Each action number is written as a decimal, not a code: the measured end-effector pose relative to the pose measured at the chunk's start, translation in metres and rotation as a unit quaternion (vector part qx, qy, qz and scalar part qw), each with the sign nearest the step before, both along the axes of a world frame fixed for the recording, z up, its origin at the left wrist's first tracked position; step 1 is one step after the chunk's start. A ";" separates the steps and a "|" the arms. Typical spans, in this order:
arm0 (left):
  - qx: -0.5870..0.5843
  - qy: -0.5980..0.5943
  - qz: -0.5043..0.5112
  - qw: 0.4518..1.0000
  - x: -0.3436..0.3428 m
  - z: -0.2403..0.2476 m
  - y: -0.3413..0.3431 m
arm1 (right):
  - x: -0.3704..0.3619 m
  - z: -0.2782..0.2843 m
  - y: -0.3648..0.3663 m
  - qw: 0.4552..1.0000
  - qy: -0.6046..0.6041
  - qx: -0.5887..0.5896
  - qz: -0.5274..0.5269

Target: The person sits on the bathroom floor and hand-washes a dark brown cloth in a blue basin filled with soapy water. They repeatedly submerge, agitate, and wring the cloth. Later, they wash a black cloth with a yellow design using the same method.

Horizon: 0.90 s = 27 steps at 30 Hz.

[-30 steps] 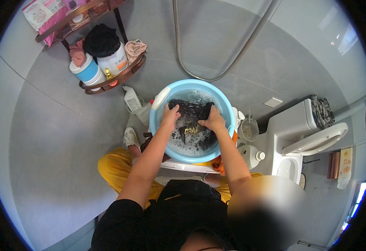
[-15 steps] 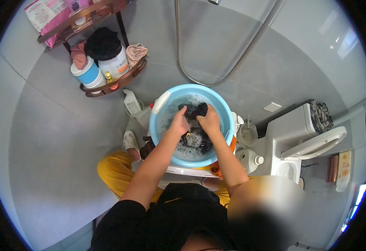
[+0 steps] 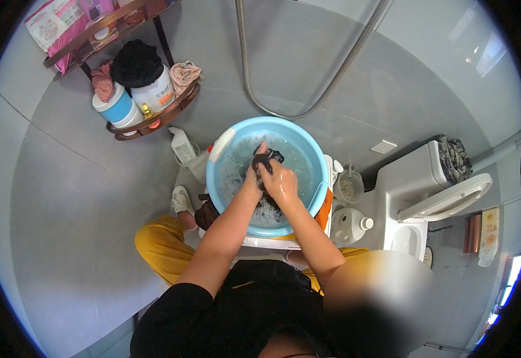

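Note:
A light-blue basin (image 3: 320, 149) of sudsy water stands in front of me. Over its middle, a bunched wet black cloth (image 3: 275, 156) is pressed between my two hands. My left hand (image 3: 253, 178) cups the cloth from the left, fingers pointing away from me. From the right, my right hand (image 3: 282, 184) closes over it with curled fingers. Some dark fabric shows below the hands among the foam, partly hidden by my wrists. On the basin's left rim sits a white oblong piece (image 3: 222, 145).
White bottles (image 3: 182, 144) stand left of the basin, below a brown corner shelf (image 3: 180, 104) with tubs and cloths. To the right are a large white jug (image 3: 349, 227), a clear container (image 3: 351, 185) and a toilet (image 3: 391, 191) with raised lid. A shower hose (image 3: 245, 71) hangs behind.
My hands have come together, and my right hand has moved left onto the cloth. The black cloth, spread between the hands before, is now bunched up. The whole view has shifted slightly.

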<state>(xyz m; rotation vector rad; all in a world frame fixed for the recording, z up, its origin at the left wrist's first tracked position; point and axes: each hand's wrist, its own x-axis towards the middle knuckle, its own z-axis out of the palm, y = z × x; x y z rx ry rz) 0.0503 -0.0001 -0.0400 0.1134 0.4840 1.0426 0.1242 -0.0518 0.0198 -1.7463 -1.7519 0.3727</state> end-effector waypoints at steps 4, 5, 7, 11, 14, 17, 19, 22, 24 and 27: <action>-0.050 0.028 0.045 0.997 0.011 -0.013 -0.007 | 0.016 -0.013 0.036 0.990 -0.032 -0.097 -0.092; -0.075 0.114 0.056 0.989 0.013 -0.002 -0.011 | 0.029 -0.018 0.042 0.988 -0.024 -0.115 -0.104; -0.070 0.220 0.071 0.970 0.013 0.012 -0.011 | 0.050 -0.035 0.048 0.981 -0.055 -0.142 -0.117; 0.022 0.251 0.156 0.955 -0.006 -0.001 0.015 | 0.071 -0.054 0.048 0.985 -0.010 -0.123 -0.119; -0.025 0.222 0.162 0.961 -0.020 0.016 0.014 | 0.086 -0.064 0.045 0.994 0.029 -0.032 -0.101; -0.091 0.124 0.164 0.974 -0.032 -0.015 0.018 | 0.067 -0.043 0.028 0.999 -0.034 -0.017 -0.035; -0.096 0.070 0.141 0.983 -0.032 -0.014 0.014 | 0.066 -0.056 0.021 0.974 -0.223 0.031 0.025; -0.094 0.060 0.128 0.985 -0.034 -0.019 0.013 | 0.054 -0.069 0.024 0.933 -0.342 -0.107 0.016; -0.098 0.072 0.131 0.984 -0.037 -0.026 0.013 | 0.045 -0.074 0.030 0.928 -0.312 -0.204 0.016; -0.111 0.062 0.122 0.984 -0.026 -0.030 0.013 | 0.055 -0.086 0.050 0.914 -0.193 -0.356 -0.010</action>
